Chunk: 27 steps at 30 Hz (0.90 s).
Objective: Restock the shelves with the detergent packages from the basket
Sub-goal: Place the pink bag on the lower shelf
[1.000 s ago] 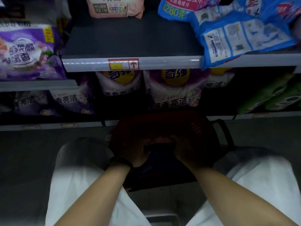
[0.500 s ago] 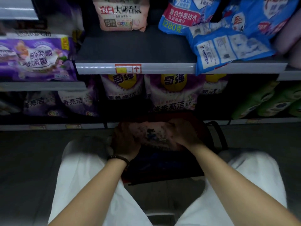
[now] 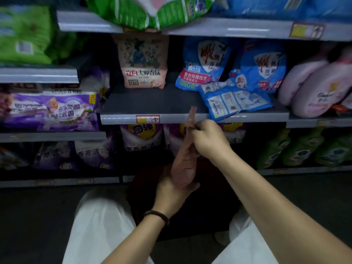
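while the pink pack [image 3: 183,164] stands edge-on and nearly upright between the two hands, its top seam rises just past the front lip of the middle shelf [image 3: 152,103] and its bottom sits in the left hand [image 3: 171,191]. the left hand cups the pack from below, fingers curled round its lower end, a dark bracelet [image 3: 157,216] on the wrist. the right hand [image 3: 208,140] is closed on the upper part of the pack, pinching it near the top seam, right in front of the shelf lip and its price tag [image 3: 147,119]. the basket [image 3: 209,187] lies dark on the floor under both hands, between the knees in white trousers [image 3: 99,225]; what it holds cannot be made out. on the middle shelf, far back, a matching pink bag [image 3: 142,61] stands upright with bare shelf in front of it. to the right, blue bags [image 3: 234,73] lean together and one has slid flat to overhang the lip just right of the right hand. further right lie pink bottles [image 3: 312,86]. purple bags [image 3: 141,138] fill the shelf below, behind the hands, and a purple pack [image 3: 51,111] lies on the left shelf. green bags [image 3: 152,10] sit on the top shelf, blurred.
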Motion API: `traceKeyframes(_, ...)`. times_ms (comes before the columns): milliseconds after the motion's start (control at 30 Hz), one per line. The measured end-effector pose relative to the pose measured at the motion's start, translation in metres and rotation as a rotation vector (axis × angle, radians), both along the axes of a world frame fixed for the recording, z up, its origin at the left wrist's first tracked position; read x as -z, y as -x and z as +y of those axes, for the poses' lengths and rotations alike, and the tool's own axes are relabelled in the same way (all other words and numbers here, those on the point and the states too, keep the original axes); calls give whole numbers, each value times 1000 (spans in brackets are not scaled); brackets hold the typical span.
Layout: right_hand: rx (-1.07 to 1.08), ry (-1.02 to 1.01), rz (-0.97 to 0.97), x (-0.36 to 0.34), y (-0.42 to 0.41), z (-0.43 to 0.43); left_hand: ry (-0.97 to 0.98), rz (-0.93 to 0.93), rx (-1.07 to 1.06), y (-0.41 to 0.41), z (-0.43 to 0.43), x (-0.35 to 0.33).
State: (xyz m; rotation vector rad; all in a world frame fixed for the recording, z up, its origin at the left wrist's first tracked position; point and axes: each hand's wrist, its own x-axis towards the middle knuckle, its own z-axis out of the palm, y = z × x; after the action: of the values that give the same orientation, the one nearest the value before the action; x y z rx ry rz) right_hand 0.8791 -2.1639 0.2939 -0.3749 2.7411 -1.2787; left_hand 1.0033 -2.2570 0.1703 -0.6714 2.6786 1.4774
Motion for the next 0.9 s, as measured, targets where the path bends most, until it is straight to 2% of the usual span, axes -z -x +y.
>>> traceKeyframes(33,-13,14,25,-10,-4,-4,39,115,-116,2,-2,0)
traceKeyframes(100,-65,24,102,-28,-13,-12,-7,263,-261,6,-10,-11)
traceKeyframes(233,-137,63,165,-46,-18,-20,-194,367,-336,15,-26,-31)
traceKeyframes(367,-324,295,79,-56,-17,-16,-258,310,-442,26,-56,-29)
traceKeyframes(400,-354,288,77,-52,-13,-10,-262,286,-456,28,-66,-27)
traceKeyframes(467,-327,125,98,-30,0,8,-257,234,-436,28,-78,-30)
traceKeyframes(533,-267,-12,80,-3,10,26,-260,259,-419,25,-88,-38)
traceKeyframes(567,-249,1,35,8,12,33,-281,282,-412,26,-94,-39)
traceKeyframes(633,-253,106,-53,32,17,39,-369,288,-423,28,-104,-42)
traceKeyframes(733,-191,153,-116,65,27,43,-553,279,-461,36,-116,-48)
traceKeyframes(833,-252,299,-215,93,49,38,-771,272,-453,49,-126,-62)
traceKeyframes(900,-227,404,-248,64,45,24,-769,225,-475,61,-141,-70)
